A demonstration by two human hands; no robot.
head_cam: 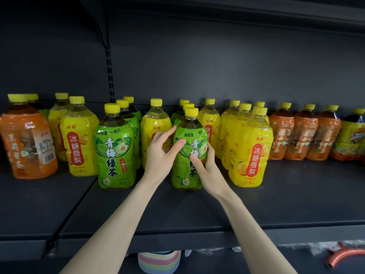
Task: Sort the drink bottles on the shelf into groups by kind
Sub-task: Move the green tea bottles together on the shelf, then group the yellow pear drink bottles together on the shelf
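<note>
Large drink bottles with yellow caps stand on a dark shelf [197,218]. A green-label bottle [187,175] stands upright at the middle front. My left hand [161,155] touches its left side with thumb and fingers apart, and my right hand [205,163] wraps its right side, thumb across the label. Another green bottle [115,153] heads a row to the left. Yellow-label bottles stand at the left [81,139], centre [155,133] and right [250,153]. Orange-label bottles stand at far left [27,143] and right [303,135].
A bottle with a yellow and dark label [351,139] stands at the far right edge. The shelf's front strip is bare metal with a seam [73,210] on the left. Below the shelf lie a striped pastel object [159,262] and an orange curved item [343,256].
</note>
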